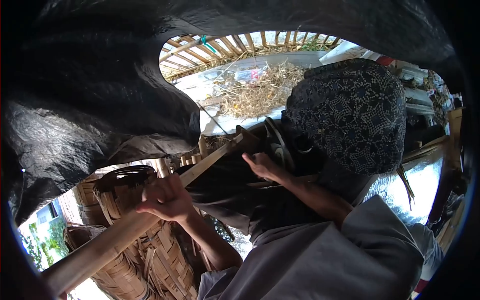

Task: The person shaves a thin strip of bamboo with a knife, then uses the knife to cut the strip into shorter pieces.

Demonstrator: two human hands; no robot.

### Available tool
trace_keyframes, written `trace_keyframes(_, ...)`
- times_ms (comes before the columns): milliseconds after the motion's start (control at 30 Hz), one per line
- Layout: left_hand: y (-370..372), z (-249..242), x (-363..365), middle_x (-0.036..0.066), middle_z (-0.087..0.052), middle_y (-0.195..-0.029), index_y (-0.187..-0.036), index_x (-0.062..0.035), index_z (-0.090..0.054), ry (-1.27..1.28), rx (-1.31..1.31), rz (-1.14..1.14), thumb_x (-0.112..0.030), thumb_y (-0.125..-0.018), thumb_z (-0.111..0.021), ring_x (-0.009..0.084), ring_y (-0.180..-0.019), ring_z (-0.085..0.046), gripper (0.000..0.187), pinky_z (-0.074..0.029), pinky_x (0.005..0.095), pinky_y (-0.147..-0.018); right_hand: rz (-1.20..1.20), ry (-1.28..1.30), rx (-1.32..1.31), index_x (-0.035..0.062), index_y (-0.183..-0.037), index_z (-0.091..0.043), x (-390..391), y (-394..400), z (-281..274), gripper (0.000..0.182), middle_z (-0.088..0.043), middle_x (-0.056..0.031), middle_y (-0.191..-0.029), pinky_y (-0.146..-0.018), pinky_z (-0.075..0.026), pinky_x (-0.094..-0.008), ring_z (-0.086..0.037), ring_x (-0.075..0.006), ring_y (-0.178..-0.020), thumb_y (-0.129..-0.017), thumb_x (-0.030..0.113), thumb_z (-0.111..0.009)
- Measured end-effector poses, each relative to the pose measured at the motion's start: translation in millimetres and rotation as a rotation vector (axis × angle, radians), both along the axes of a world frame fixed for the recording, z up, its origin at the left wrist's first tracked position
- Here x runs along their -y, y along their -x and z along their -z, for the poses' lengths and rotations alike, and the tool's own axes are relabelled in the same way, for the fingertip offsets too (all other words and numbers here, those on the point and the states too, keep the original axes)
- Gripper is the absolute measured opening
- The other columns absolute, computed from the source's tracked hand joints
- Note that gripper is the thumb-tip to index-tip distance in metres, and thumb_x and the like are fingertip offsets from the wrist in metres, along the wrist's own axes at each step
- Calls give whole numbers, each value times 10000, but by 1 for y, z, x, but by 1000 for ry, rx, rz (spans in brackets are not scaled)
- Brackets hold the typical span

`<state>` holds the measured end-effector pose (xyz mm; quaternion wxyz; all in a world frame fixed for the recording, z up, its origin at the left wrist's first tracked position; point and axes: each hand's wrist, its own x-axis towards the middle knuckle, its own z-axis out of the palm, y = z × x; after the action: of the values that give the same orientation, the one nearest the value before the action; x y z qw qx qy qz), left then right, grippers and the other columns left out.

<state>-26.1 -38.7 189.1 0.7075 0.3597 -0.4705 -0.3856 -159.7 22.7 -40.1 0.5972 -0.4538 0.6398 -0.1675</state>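
Observation:
A long split bamboo pole (pixel 115 240) runs from the lower left up to the centre. My left hand (pixel 167 197) is closed on its middle, knuckles up. The pole's thin far end lies against a dark brown flat piece (pixel 248 141). My right hand (pixel 263 167) is to the right of the pole, fingers curled and thumb pointing left; what it grips is hidden. Just beyond it is a dark shoe or sandal (pixel 279 150) with a pale edge. Dark trousers (pixel 225 192) lie beneath both forearms.
Woven bamboo baskets (pixel 125 260) stand at lower left. Black plastic sheeting (pixel 80 90) hangs overhead and left. A rounded, dark patterned cloth (pixel 350 117) is at right. Dry straw (pixel 255 95) lies before a slatted bamboo fence (pixel 240 45).

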Motion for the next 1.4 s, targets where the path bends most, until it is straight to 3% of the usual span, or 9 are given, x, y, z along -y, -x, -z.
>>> trace_keyframes(67, 1, 0, 10, -62, -117, -471, -525, -148, -241, -13, -59, -36, -561, -873, -289, 55, -404, -81, 542, -123, 212, -380, 13, 399, 168, -10, -610, -470, 1, -13, -3, 585, -455, -112, -434, -422, -423, -366, -513, -255, -385, -871, 507, -387)
trace_keyframes(267, 0, -4, 5, -59, -115, -476, -531, -180, -211, -56, 18, -173, -546, -870, -343, 58, -410, -77, 516, -98, 230, -409, 106, 465, 113, 2, -606, -505, 3, -14, 15, 587, -532, -167, -503, -563, -453, -413, -587, -350, -584, -885, 495, -351)
trace_keyframes(333, -1, -4, 3, -58, -112, -473, -534, -181, -203, -79, -12, -230, -538, -875, -344, 60, -414, -74, 513, -96, 230, -413, 18, -5, -165, -22, -592, -537, 8, 9, 41, 679, -567, -228, -584, -627, -470, -405, -595, -381, -667, -876, 543, -291)
trace_keyframes(533, -4, -4, 14, -53, -103, -485, -544, -174, -189, -74, 51, -343, -512, -889, -344, 66, -415, -80, 507, -102, 236, -408, -3, -176, 139, -78, -730, -605, 26, 1, 18, 779, -581, -297, -735, -767, -462, -423, -584, -409, -818, -861, 587, -220)
trace_keyframes(633, -15, -4, 20, -51, -103, -495, -550, -170, -197, -70, 29, -429, -492, -897, -346, 70, -426, -89, 496, -97, 240, -405, -61, 120, 203, -37, -601, -536, 27, -18, 5, 730, -554, -175, -546, -625, -475, -409, -600, -352, -630, -870, 575, -243)
trace_keyframes(733, -17, -5, 18, -51, -127, -493, -568, -168, -213, -72, -55, -522, -477, -905, -342, 70, -429, -122, 475, -118, 236, -394, -69, 323, 103, -27, -617, -551, 21, -27, 25, 727, -568, -184, -587, -644, -475, -397, -605, -341, -654, -866, 583, -244)
trace_keyframes(833, -17, -9, 13, -51, -157, -492, -586, -164, -222, -145, -20, -649, -459, -912, -338, 69, -430, -161, 455, -152, 230, -390, -28, -136, 120, -32, -669, -570, 19, -6, 35, 712, -588, -231, -675, -690, -467, -418, -598, -377, -726, -864, 579, -261)
trace_keyframes(1133, -29, -1, 7, -41, -279, -521, -731, -119, -430, -91, 51, -740, -423, -915, -369, 42, -449, -260, 361, -224, 197, -394, -189, 349, 96, -24, -754, -621, 22, -20, -25, 637, -594, -252, -763, -756, -459, -451, -573, -422, -796, -877, 520, -313)
trace_keyframes(1400, -28, -5, 4, -23, -428, -567, -854, -63, -492, -149, 32, -796, -434, -902, -393, 60, -456, -361, 386, -309, 179, -406, -52, 17, -118, -57, -730, -599, 16, 13, 34, 631, -568, -297, -717, -723, -474, -453, -566, -427, -800, -862, 514, -363)
